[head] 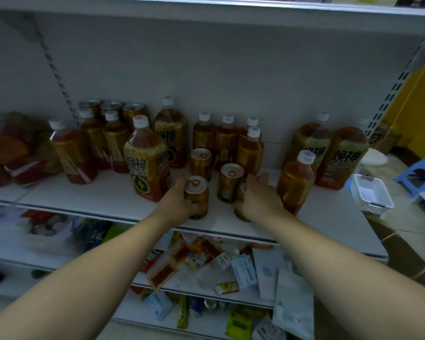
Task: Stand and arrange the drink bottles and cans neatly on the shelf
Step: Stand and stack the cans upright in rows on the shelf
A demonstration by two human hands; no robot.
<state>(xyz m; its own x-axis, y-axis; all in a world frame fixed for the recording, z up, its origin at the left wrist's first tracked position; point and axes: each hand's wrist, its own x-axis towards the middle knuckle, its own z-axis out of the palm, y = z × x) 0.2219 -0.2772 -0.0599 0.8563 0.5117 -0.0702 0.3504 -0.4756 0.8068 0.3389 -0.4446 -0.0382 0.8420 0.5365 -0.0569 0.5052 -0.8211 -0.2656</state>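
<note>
**Both hands on cans at the shelf front**

The left hand [176, 204] was wrapped around a gold can [196, 196] standing upright near the front edge of the white shelf [96, 195]. Just right of that can, the right hand [258, 200] gripped a second can [241, 202], mostly hidden behind its fingers. Directly behind the held can stood two more upright cans [230, 182], close together. A large labelled bottle [146, 159] stood just left of it, a smaller bottle [296, 180] beyond the right hand. Farther back, rows of capped bottles [227, 141] lined the rear wall. A white basket [372, 195] sat off the shelf's right end.
</note>
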